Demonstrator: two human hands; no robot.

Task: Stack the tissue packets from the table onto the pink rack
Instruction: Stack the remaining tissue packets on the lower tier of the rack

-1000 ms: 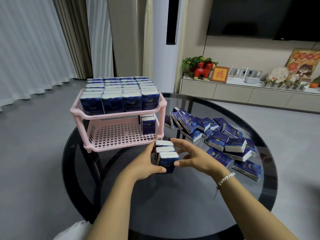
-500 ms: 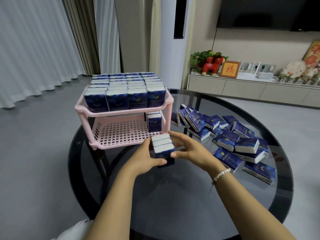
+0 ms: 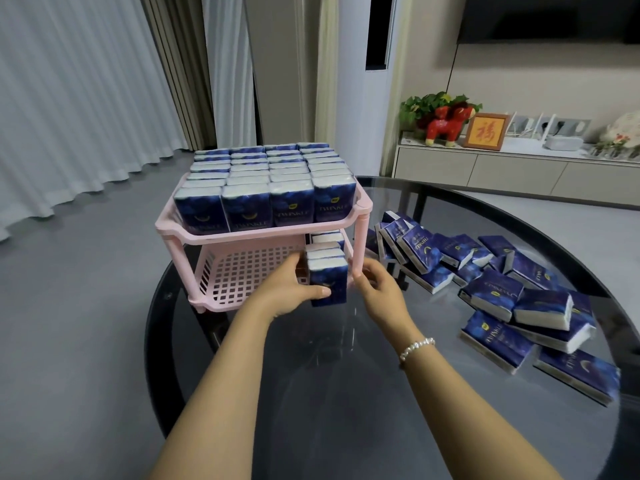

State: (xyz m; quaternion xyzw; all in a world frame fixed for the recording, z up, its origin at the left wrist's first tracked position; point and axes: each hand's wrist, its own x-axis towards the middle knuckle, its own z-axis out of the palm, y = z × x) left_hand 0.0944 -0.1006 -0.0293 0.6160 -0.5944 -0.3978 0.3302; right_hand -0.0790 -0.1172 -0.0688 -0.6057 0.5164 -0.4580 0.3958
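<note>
The pink two-tier rack (image 3: pixel 263 237) stands at the back left of the round glass table (image 3: pixel 346 393). Its top shelf is packed with upright blue tissue packets (image 3: pixel 270 181). My left hand (image 3: pixel 287 289) grips a short row of upright packets (image 3: pixel 329 277) at the front right corner of the lower shelf, thumb across the front one. A few more packets (image 3: pixel 327 237) stand behind them on that shelf. My right hand (image 3: pixel 379 289) sits just right of the rack's front right post, fingers loosely curled and holding nothing. Several loose packets (image 3: pixel 491 292) lie piled on the table's right side.
The lower shelf's grid floor (image 3: pixel 249 271) is bare to the left of the held packets. Behind the table runs a low cabinet (image 3: pixel 519 174) with a red figurine (image 3: pixel 446 126) and a framed picture (image 3: pixel 486 131). Curtains hang at the back left.
Both hands carried the row of packets from the table forward to the lower shelf's front right corner. My right hand has come off the packets and now sits outside the post.
</note>
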